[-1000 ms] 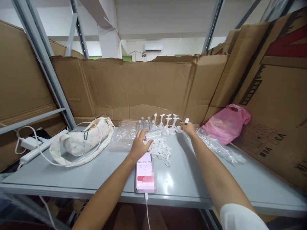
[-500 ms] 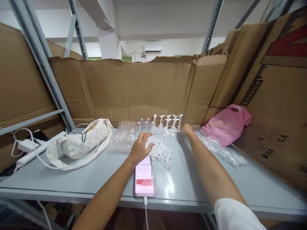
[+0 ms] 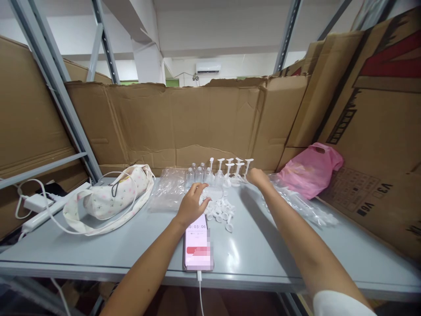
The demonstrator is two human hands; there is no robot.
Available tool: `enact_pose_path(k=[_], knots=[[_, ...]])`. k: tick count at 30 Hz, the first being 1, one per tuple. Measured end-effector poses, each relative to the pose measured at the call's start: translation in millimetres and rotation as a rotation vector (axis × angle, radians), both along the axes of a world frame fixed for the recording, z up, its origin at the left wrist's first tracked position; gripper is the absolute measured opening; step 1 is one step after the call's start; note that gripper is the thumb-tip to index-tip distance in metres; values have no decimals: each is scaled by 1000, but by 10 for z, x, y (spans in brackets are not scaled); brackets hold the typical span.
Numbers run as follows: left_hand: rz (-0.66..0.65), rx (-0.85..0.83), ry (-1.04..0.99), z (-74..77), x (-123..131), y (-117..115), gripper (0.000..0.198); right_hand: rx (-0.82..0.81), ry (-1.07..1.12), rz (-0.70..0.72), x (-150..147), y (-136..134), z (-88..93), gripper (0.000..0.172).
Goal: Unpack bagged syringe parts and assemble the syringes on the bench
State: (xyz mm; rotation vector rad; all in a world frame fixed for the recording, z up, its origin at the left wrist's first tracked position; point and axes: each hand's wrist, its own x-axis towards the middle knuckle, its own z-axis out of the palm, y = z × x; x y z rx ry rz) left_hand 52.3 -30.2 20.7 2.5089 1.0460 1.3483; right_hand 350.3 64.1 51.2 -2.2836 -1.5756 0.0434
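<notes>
My left hand [image 3: 193, 202] curves round the near end of a clear ribbed plastic bottle [image 3: 215, 192] lying on its side, fingers above and thumb below. At the back, my right hand [image 3: 258, 177] is closed on a white pump top [image 3: 249, 163], which leans slightly; the fingertips are mostly hidden. Several other white pump tops [image 3: 229, 168] stand in a group left of that hand. Beside them are several upright clear bottles [image 3: 199, 174]. Loose small white plastic parts [image 3: 223, 210] lie in a heap in front of the lying bottle.
A phone [image 3: 198, 245] with a charging cable lies at the front of the grey shelf [image 3: 131, 252]. Clear plastic bags [image 3: 169, 188] and a white cloth bag [image 3: 112, 197] are on the left. To the right are a pink bag [image 3: 307, 171] and clear packaging [image 3: 301, 206]. Cardboard walls [image 3: 187, 118] enclose the back.
My right hand has shifted slightly left and nearer, and the pump top at it now tilts a little to the right. My left hand stays at the lying bottle.
</notes>
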Motion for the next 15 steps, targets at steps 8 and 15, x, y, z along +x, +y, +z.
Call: enact_pose_path(k=[8, 15], knots=[[-167, -160, -301, 8, 62, -21, 40, 135, 275, 1001, -770, -944, 161, 45], [-466, -474, -551, 59, 93, -61, 55, 182, 532, 1036, -850, -1184, 184, 36]])
